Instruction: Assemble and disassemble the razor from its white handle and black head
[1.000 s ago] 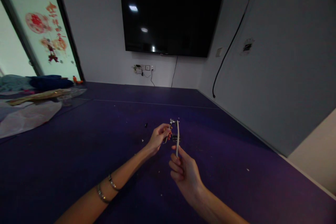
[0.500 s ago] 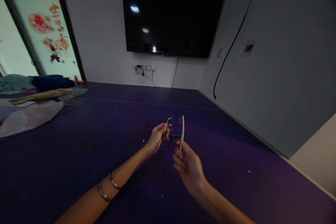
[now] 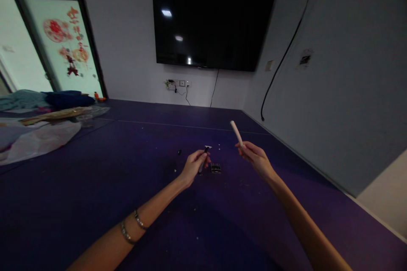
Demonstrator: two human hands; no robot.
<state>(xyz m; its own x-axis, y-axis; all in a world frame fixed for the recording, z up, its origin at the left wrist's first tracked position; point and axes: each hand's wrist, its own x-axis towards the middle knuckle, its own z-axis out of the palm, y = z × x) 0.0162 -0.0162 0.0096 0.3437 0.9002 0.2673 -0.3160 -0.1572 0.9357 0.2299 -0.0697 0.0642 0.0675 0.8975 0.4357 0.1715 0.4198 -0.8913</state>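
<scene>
My left hand (image 3: 194, 166) is closed round the dark handle of a small T-shaped tool that looks like a razor (image 3: 208, 147); its pale crosswise head points up and away. Off to the right, my right hand (image 3: 254, 156) grips the lower end of a slim white stick (image 3: 236, 132), slightly bent, which leans up to the left. The stick and the tool are apart. Just right of my left hand lies a small dark rectangular case (image 3: 215, 168) with lighter lines in it, too small to make out.
The purple floor (image 3: 143, 194) carries scattered white bits and a small black piece (image 3: 179, 152). At the left lie a plastic bag (image 3: 47, 139) and dark blue cloth (image 3: 70, 98). A black cable (image 3: 282, 57) hangs down the right wall; a television (image 3: 213, 25) is on the far wall.
My right hand has moved right and away from me with the white stick, which now leans left. The tool in my left hand has turned, showing its T-shaped head.
</scene>
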